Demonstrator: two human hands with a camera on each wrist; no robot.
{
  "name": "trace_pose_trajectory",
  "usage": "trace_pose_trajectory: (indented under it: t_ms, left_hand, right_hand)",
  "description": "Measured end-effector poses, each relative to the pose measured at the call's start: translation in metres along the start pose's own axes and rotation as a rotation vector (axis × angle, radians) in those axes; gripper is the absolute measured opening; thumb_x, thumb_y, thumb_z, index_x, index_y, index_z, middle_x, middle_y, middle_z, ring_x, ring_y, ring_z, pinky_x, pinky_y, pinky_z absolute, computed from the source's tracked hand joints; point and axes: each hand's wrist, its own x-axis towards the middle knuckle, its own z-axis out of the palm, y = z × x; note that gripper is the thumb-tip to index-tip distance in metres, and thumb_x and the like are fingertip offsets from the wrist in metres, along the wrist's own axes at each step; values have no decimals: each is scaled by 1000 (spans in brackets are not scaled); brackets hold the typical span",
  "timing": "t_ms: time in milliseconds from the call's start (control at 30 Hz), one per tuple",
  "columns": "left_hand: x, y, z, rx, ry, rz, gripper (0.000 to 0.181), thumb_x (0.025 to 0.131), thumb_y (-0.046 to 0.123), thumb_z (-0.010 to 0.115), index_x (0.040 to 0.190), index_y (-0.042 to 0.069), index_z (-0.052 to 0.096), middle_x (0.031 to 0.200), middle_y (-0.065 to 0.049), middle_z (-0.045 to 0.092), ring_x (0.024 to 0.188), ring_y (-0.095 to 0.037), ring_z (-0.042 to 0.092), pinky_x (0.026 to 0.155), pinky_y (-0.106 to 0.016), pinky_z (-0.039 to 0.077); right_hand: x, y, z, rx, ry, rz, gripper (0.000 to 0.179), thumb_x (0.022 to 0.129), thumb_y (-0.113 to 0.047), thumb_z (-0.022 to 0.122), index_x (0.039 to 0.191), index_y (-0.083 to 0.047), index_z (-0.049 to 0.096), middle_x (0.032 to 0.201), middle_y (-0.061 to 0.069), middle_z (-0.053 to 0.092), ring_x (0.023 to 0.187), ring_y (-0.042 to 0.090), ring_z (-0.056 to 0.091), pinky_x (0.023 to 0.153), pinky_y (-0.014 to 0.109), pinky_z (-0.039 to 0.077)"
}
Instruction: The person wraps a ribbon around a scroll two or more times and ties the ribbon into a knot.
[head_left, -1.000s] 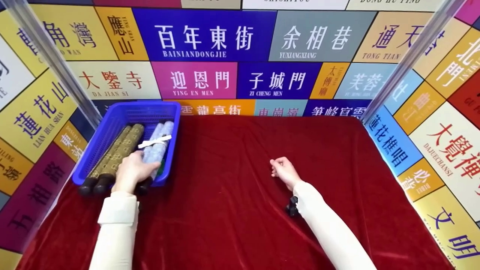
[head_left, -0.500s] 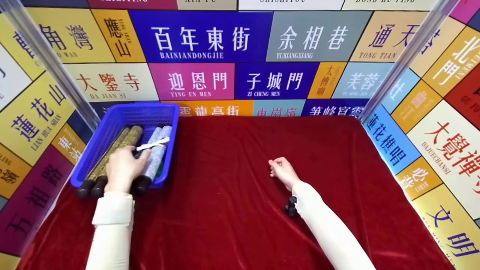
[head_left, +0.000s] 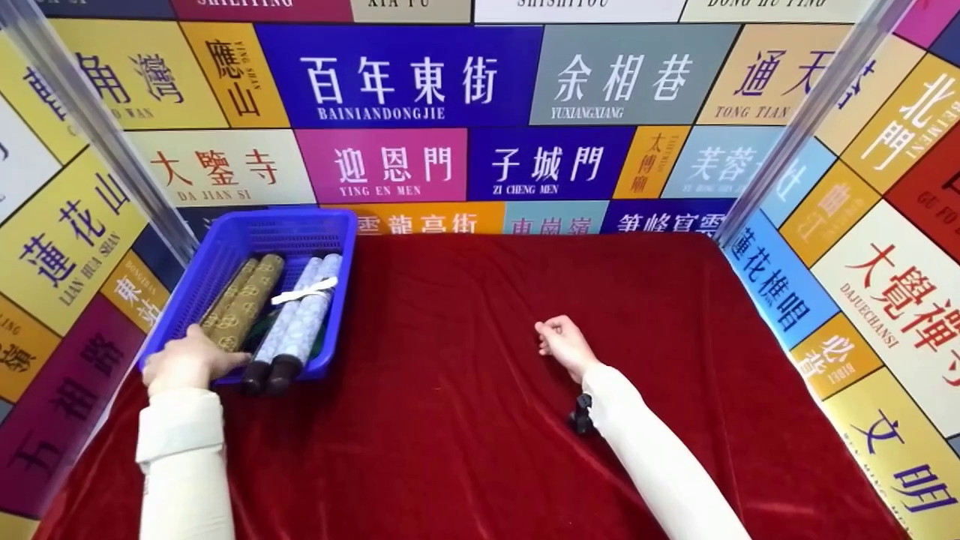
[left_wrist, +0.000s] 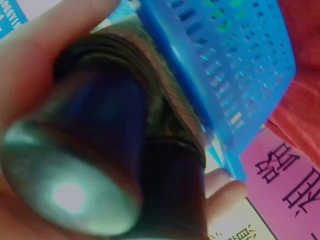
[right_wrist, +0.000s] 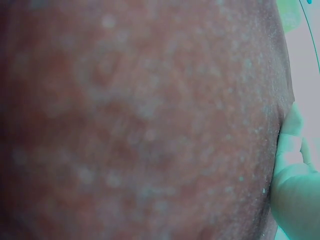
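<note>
In the head view my left hand (head_left: 184, 364) is at the near left corner of a blue plastic basket (head_left: 348, 255), over the lower ends of two gold-brown patterned scrolls (head_left: 244, 300). The left wrist view shows thumb and fingers curled around the scrolls' dark rod ends (left_wrist: 70, 180), close beside the basket's slotted wall (left_wrist: 250, 65). To their right in the basket lie two pale blue patterned scrolls (head_left: 304, 311), tied with a white band (head_left: 306, 290). My right hand (head_left: 568, 345) rests loosely curled on the red cloth, holding nothing.
A red velvet cloth (head_left: 450, 420) covers the table. Panels with Chinese lettering (head_left: 397, 82) stand behind it and on both sides. Clear upright posts (head_left: 806, 127) stand at the back corners. Something green (head_left: 321, 341) lies beneath the pale blue scrolls.
My left hand has moved from the pale blue scrolls leftward and nearer, onto the ends of the gold-brown scrolls. The pale blue scrolls are now uncovered. My right hand has stayed in place.
</note>
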Motion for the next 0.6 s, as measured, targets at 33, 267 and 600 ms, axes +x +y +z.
trace_pose_trajectory:
  t_ms: [33, 267, 600]
  left_hand:
    - [0, -1, 1, -2, 3, 9, 100, 85, 54, 65, 143, -13, 19, 139, -52, 29, 126, -73, 32, 96, -70, 42]
    - [3, -6, 5, 10, 44, 83, 99, 85, 54, 64, 144, -14, 23, 139, -52, 30, 128, -67, 32, 97, -70, 40]
    - [9, -14, 8, -37, 137, 104, 84, 83, 51, 64, 137, -9, 42, 134, -49, 42, 118, -68, 45, 86, -69, 44]
  right_hand:
    - [0, 0, -1, -1, -2, 1, 11, 100, -12, 56, 101, -2, 50, 80, 3, 55, 63, 10, 56, 63, 20, 51]
    - [1, 5, -3, -1, -7, -26, 14, 98, -13, 57, 100, -1, 50, 81, 3, 54, 62, 10, 56, 62, 20, 51]
    - [2, 6, -4, 27, -29, -57, 14, 96, -15, 57, 98, -3, 51, 79, 2, 54, 62, 9, 56, 63, 20, 51]
